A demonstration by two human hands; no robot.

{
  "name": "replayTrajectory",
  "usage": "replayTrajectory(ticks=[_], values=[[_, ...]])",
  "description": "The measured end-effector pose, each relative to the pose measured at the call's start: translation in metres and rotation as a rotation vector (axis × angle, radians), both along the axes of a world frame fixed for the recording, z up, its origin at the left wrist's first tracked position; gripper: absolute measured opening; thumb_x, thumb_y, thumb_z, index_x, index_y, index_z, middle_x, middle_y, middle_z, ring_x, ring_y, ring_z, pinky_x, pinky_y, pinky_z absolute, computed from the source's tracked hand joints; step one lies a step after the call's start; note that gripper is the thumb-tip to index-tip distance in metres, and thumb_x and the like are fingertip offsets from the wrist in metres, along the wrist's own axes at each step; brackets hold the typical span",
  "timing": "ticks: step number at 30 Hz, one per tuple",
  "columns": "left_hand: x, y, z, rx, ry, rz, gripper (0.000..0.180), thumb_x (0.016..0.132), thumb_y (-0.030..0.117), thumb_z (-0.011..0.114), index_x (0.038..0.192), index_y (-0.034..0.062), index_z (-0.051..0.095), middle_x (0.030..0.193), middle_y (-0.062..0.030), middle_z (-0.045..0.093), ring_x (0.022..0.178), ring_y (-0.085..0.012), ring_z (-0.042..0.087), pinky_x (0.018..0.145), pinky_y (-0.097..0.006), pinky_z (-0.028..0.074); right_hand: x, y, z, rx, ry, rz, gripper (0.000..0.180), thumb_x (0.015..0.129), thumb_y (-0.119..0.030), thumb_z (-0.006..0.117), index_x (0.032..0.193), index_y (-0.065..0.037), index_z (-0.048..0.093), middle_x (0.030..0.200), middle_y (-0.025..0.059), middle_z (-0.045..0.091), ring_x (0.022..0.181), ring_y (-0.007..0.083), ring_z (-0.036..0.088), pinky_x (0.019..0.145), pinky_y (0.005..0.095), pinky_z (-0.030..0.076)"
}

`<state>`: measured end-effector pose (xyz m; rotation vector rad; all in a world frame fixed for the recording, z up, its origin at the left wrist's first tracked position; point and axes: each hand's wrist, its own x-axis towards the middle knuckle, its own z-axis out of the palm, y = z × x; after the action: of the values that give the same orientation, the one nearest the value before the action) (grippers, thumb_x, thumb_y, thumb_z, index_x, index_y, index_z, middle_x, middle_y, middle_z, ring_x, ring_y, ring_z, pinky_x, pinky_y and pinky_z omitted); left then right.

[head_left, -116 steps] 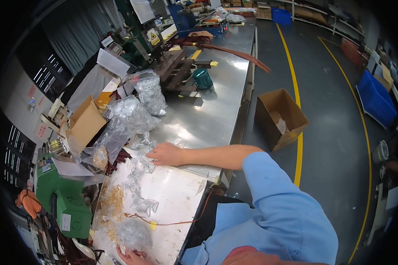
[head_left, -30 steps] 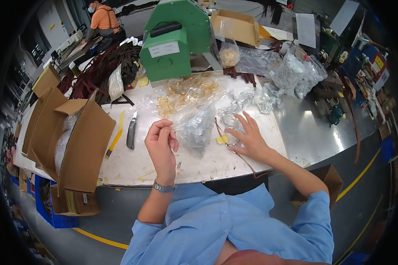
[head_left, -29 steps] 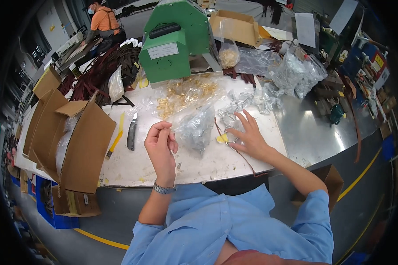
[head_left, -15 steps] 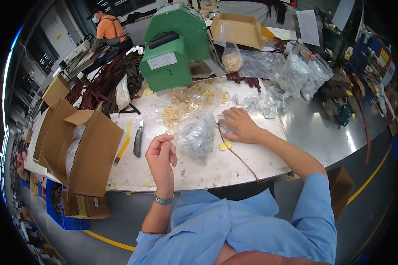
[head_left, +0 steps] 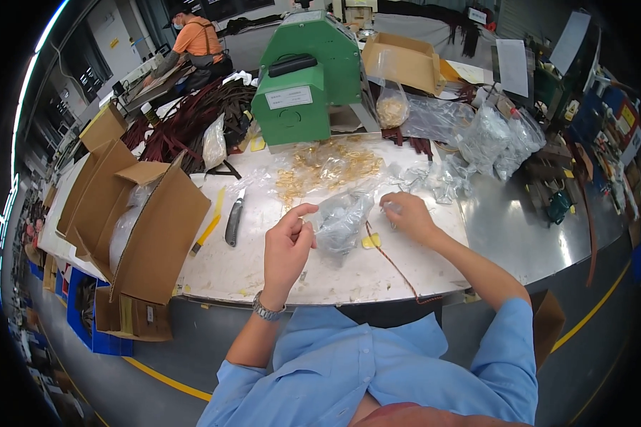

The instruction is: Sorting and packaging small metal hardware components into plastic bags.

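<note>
1. nearest the body, the left hand (head_left: 290, 238), with a metal watch (head_left: 268, 307) on its wrist, has thumb and forefinger closed on what looks like the left edge of a clear bag (head_left: 343, 222); its other fingers are curled in.
2. the right hand (head_left: 411, 219) is bent over the white tabletop (head_left: 263, 274), fingers curled downward. a silvery glint shows at the fingertips, but i cannot tell whether they grasp anything.
3. the clear bag lies between the hands, its bulging part toward the body and its long axis seeming to slant away to the right. it is to the right of the left fingers, which are nearer to it; the right fingertips point at its far right side across a small gap.
4. just right of the bag, a yellow piece (head_left: 371, 241) lies by a dark reddish cord (head_left: 399, 274) that runs to the table edge.
5. left of the left hand lies a knife (head_left: 233, 224); further left stands an open cardboard box (head_left: 160, 235).
6. beyond the hands are silvery pieces (head_left: 445, 183), loosely strewn, and gold pieces (head_left: 327, 167) partly under clear film.
7. farther back stands a green machine (head_left: 292, 107).
</note>
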<state>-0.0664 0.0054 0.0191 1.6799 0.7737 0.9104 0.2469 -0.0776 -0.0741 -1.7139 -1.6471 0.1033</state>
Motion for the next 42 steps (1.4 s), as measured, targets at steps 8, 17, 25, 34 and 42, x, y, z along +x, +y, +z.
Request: replayTrajectory(ticks=[8,17,25,34,42], values=[[0.002,0.006,-0.004,0.501,0.32,0.116,0.009,0.093,0.01,0.07,0.1,0.0049,0.068,0.074,-0.0113,0.068,0.063,-0.0238,0.066,0.06,-0.037,0.05,-0.053,-0.002,0.146,0.096,0.245,0.18,0.016,0.095,-0.012,0.073,0.107,-0.001,0.074,0.092,0.004,0.075,0.077,0.0114,0.064,0.072,0.0295,0.052],[0.002,0.022,0.005,0.627,0.362,-0.107,0.015,0.088,0.003,0.073,0.102,0.0012,0.069,0.095,-0.0175,0.072,0.086,-0.035,0.071,0.077,-0.044,0.056,-0.087,0.018,0.133,-0.336,-0.049,0.254,0.026,0.088,-0.021,0.073,0.109,-0.007,0.08,0.09,0.0175,0.077,0.078,0.0303,0.071,0.078,0.0403,0.056],[0.034,0.034,-0.011,0.843,0.524,0.044,0.008,0.092,0.012,0.067,0.087,0.0055,0.064,0.082,-0.0134,0.068,0.078,-0.035,0.069,0.068,-0.047,0.054,-0.092,0.014,0.129,-0.452,-0.215,0.215,0.029,0.084,-0.022,0.071,0.107,-0.009,0.083,0.096,0.0196,0.078,0.09,0.0378,0.075,0.087,0.0455,0.059],[0.059,0.011,0.017,0.75,0.094,0.109,0.01,0.1,0.011,0.066,0.103,0.0059,0.059,0.073,-0.0158,0.069,0.066,-0.0378,0.069,0.057,-0.046,0.051,-0.081,0.019,0.136,-0.458,0.015,0.238,0.029,0.088,-0.023,0.071,0.105,-0.002,0.08,0.09,0.0209,0.077,0.079,0.0297,0.075,0.073,0.04,0.06],[0.066,-0.024,0.014,0.712,0.133,0.022,0.012,0.101,0.012,0.065,0.1,0.0049,0.055,0.074,-0.0171,0.069,0.068,-0.0387,0.071,0.058,-0.046,0.052,-0.064,0.041,0.086,-0.513,1.523,-0.082,0.017,0.103,-0.016,0.059,0.109,-0.005,0.07,0.094,0.0081,0.07,0.069,0.0156,0.064,0.053,0.0298,0.046]])
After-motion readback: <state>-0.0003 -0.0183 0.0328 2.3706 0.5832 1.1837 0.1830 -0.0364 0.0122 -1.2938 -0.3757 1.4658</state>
